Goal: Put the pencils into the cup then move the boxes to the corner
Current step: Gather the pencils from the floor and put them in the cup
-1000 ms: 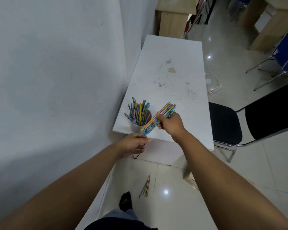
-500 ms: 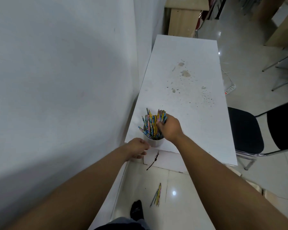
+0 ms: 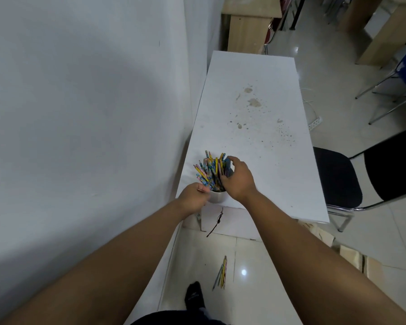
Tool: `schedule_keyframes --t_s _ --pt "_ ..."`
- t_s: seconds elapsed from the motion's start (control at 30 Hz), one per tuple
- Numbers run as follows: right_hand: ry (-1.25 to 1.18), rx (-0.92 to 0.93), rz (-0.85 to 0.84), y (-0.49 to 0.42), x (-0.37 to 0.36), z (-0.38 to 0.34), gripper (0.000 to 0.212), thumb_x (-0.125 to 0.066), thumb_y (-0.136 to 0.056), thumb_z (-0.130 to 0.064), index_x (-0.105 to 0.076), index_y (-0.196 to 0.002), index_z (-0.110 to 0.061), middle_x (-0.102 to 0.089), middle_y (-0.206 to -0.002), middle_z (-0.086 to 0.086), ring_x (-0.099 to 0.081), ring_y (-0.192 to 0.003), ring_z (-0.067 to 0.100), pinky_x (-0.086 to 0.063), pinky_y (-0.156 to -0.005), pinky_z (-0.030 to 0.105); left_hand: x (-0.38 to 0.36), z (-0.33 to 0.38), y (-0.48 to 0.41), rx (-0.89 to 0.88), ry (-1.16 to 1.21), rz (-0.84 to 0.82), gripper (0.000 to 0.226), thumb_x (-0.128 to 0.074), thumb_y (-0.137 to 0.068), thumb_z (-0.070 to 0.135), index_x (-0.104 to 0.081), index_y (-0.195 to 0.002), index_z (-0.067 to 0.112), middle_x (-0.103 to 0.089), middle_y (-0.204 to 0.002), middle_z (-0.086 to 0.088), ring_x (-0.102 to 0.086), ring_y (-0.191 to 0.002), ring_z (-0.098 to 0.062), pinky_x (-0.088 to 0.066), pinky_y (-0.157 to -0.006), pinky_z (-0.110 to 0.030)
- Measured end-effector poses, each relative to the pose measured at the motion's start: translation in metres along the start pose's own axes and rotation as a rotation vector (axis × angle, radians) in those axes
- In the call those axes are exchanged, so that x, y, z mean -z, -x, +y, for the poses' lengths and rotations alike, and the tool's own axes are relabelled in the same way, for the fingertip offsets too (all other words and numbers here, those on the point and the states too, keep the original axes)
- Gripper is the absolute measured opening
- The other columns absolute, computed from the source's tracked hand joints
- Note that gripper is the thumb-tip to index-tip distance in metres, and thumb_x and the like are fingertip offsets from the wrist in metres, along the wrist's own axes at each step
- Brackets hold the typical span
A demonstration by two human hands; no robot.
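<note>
The cup (image 3: 217,197) is the fixed mark here; it stands on the white table (image 3: 256,137) close to the near edge, with the wall just to its left. It is crammed with pencils (image 3: 211,171), which fan upward and lean out over its left rim. The left hand (image 3: 193,198) is curled against the cup's left wall and grips it; the right hand (image 3: 238,179) lies against the right side of the bundle with its fingers spread and loosened, touching the pencils rather than clenching them.

On the floor below the cup, toward the person, lie a few stray pencils (image 3: 222,272); these appear to be what is left of the first step. Pale flat pieces (image 3: 352,256) lie on the floor to the right of the cup; whether they are the boxes cannot be told.

The risks seem plain; the cup is top-heavy and near the edge, so a sideways drag from the right hand as it lifts away, or a slackened left grip, could tip it to the floor; the outward-leaning pencils on the left could slide out if the bundle is nudged; forcing more in could push others over the rim.
</note>
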State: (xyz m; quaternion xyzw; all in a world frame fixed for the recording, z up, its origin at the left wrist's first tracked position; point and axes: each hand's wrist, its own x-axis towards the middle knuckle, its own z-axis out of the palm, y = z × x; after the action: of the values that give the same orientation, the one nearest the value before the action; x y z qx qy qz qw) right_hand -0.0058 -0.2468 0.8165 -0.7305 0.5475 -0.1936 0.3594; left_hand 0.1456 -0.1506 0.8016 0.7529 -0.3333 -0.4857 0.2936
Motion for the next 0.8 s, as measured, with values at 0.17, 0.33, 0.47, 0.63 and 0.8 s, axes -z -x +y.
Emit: schedule_keyframes --t_s 0.17,0.33,0.47,0.63,0.8 --pt "0.053 0.000 -0.039 0.042 0.015 0.020 0.058 -0.070 -0.093 -0.016 -0.049 -0.147 -0.022 -0.046 -0.141 0.010 -0.063 -0.100 0.023 -0.044 -0.090 0.025 -0.004 -0.003 0.021 -0.030 -0.112 0.039 0.020 -0.061 -0.094 0.008 -0.070 -0.113 0.010 -0.072 -0.113 -0.014 -0.072 -0.104 -0.033 -0.058 -0.088 -0.036" --pt "0.082 -0.041 -0.030 0.089 0.035 0.046 0.052 -0.067 -0.097 -0.017 -0.050 -0.146 -0.022 -0.043 -0.143 0.008 -0.060 -0.075 0.012 -0.046 -0.085 0.027 -0.009 -0.006 0.047 -0.041 -0.169 0.033 0.014 -0.064 -0.095 0.013 -0.069 -0.108 0.015 -0.072 -0.112 -0.012 -0.071 -0.104 -0.032 -0.057 -0.090 -0.038" --pt "0.125 -0.059 -0.072 0.135 0.046 0.072 0.048 -0.067 -0.097 -0.020 -0.052 -0.143 -0.023 -0.046 -0.139 0.006 -0.060 -0.075 0.011 -0.045 -0.084 0.025 -0.025 -0.017 0.076 -0.032 -0.184 0.076 0.010 -0.064 -0.095 0.011 -0.067 -0.103 0.015 -0.074 -0.110 -0.014 -0.073 -0.099 -0.034 -0.057 -0.083 -0.035" --pt "0.198 -0.086 -0.126 0.192 0.060 0.111 0.046 -0.066 -0.098 -0.022 -0.052 -0.142 -0.025 -0.047 -0.139 0.005 -0.059 -0.078 0.010 -0.045 -0.081 0.025 -0.059 -0.044 0.120 0.000 -0.196 0.094 0.016 -0.063 -0.094 0.008 -0.074 -0.107 0.006 -0.075 -0.109 -0.018 -0.072 -0.104 -0.034 -0.057 -0.092 -0.037" --pt "0.133 -0.147 -0.125 0.242 0.074 0.143 0.044 -0.065 -0.098 -0.020 -0.054 -0.140 -0.027 -0.049 -0.139 0.006 -0.057 -0.095 0.011 -0.049 -0.086 0.027 -0.092 -0.070 0.168 -0.006 -0.180 0.088 0.011 -0.064 -0.094 0.009 -0.074 -0.095 0.013 -0.071 -0.094 -0.004 -0.065 -0.086 -0.020 -0.051 -0.072 -0.025"
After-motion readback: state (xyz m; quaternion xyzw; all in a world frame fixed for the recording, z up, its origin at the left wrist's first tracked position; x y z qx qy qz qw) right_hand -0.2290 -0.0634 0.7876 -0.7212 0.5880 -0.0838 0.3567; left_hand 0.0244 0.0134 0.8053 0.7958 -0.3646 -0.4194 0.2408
